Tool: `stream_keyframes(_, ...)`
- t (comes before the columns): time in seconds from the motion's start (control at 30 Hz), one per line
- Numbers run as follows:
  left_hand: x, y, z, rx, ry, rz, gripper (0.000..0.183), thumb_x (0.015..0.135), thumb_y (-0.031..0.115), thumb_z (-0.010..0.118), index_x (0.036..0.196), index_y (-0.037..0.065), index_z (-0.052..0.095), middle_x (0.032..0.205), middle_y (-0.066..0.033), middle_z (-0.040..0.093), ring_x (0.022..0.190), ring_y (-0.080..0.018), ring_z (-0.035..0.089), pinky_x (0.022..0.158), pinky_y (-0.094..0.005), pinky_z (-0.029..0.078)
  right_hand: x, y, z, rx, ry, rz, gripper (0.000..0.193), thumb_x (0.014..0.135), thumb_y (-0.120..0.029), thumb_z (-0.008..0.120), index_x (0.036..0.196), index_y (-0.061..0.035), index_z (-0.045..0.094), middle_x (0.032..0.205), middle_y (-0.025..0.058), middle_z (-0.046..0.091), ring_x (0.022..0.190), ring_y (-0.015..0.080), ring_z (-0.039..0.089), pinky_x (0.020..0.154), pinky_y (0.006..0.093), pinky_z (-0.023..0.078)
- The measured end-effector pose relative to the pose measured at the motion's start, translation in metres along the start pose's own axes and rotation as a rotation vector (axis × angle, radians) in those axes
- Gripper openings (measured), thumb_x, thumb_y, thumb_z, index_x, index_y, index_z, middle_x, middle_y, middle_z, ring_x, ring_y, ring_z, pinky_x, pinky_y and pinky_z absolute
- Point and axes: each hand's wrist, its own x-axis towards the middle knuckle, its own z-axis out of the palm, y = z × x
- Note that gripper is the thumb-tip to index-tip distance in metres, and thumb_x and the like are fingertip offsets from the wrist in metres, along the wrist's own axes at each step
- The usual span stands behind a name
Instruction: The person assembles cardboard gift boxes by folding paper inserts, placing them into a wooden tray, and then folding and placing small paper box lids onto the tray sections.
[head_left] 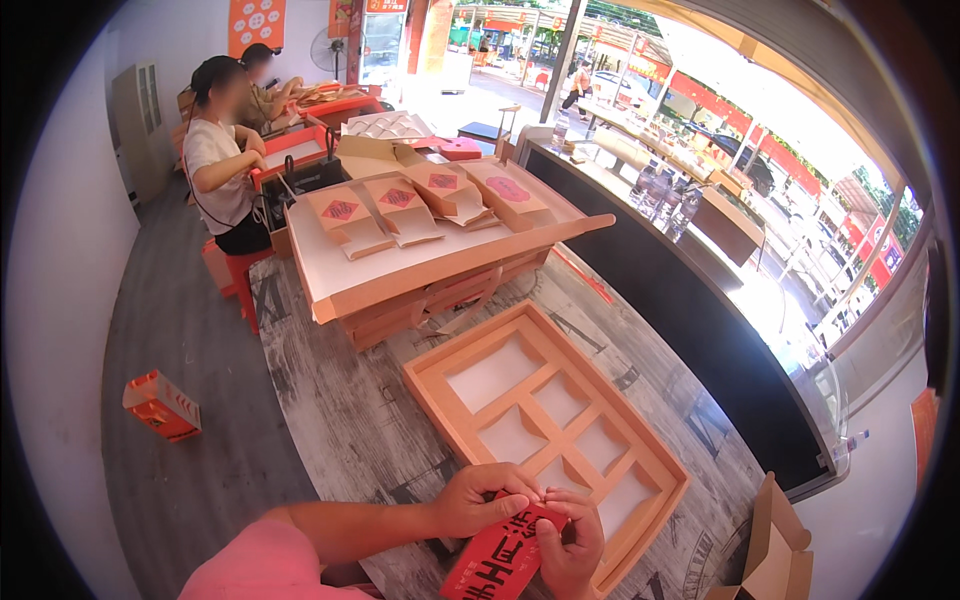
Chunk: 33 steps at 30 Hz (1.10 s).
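Observation:
Both of my hands are at a red packet (pixel 500 558) with large black lettering, low in the head view near the table's front edge. My left hand (pixel 488 503) pinches its upper left edge, thumb on the front. At its upper right corner my right hand (pixel 572 540) grips, fingers bent over the top and thumb on the face. The fingertips of both hands meet at the top edge; whether anything small is between them cannot be made out. Just beyond them lies a brown cardboard tray (pixel 475 413) with several white-bottomed compartments, partly covered by my hands.
Farther along the grey wood-patterned table (pixel 335 420), a large cardboard tray (pixel 340 300) bears several kraft boxes (pixel 397 197). An opened carton (pixel 770 550) is at the lower right. Two people (pixel 215 150) work at the far left. An orange bag (pixel 162 405) stands on the floor.

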Motion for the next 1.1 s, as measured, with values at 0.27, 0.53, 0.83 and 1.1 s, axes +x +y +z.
stream_keyframes(0.27,0.006,0.016,-0.003,0.156,0.21,0.131,0.02,0.103,0.015,0.064,0.114,0.0,0.071,0.12,-0.0138,0.069,0.11,-0.0186,0.066,0.095,-0.0316,0.052,0.014,-0.048,0.017,0.199,0.143,0.232,0.036,0.092,-0.011,0.072,0.126,-0.0013,0.062,0.126,0.0202,0.062,0.117,0.0341,0.062,0.098,0.0418,0.052)
stream_keyframes(0.53,0.022,0.011,-0.044,-0.17,0.694,0.042,0.038,0.108,0.028,0.056,0.125,-0.005,0.067,0.13,-0.0123,0.065,0.122,-0.0193,0.059,0.108,-0.0329,0.044,0.009,-0.011,-0.003,0.529,-0.107,0.425,0.076,0.093,-0.007,0.072,0.155,0.0054,0.029,0.147,0.0153,0.047,0.131,0.0245,0.055,0.108,0.0374,0.046)
stream_keyframes(0.83,0.026,0.004,-0.041,0.103,0.341,0.127,0.048,0.1,0.034,0.069,0.136,0.004,0.058,0.153,-0.0167,0.044,0.142,-0.0263,0.044,0.106,-0.0379,0.049,0.015,0.025,-0.024,0.526,0.394,0.305,0.042,0.106,-0.015,0.056,0.144,-0.0027,0.042,0.134,0.0101,0.058,0.121,0.0159,0.058,0.102,0.0323,0.049)
stream_keyframes(1.1,0.027,0.008,-0.033,0.0,0.193,0.053,0.057,0.085,0.026,0.083,0.131,0.011,0.052,0.161,-0.0197,0.033,0.149,-0.0313,0.036,0.103,-0.0389,0.052,0.021,0.015,-0.043,0.57,0.385,0.271,0.051,0.103,-0.011,0.058,0.149,0.0039,0.043,0.142,0.0109,0.055,0.13,0.0196,0.056,0.109,0.0335,0.045)
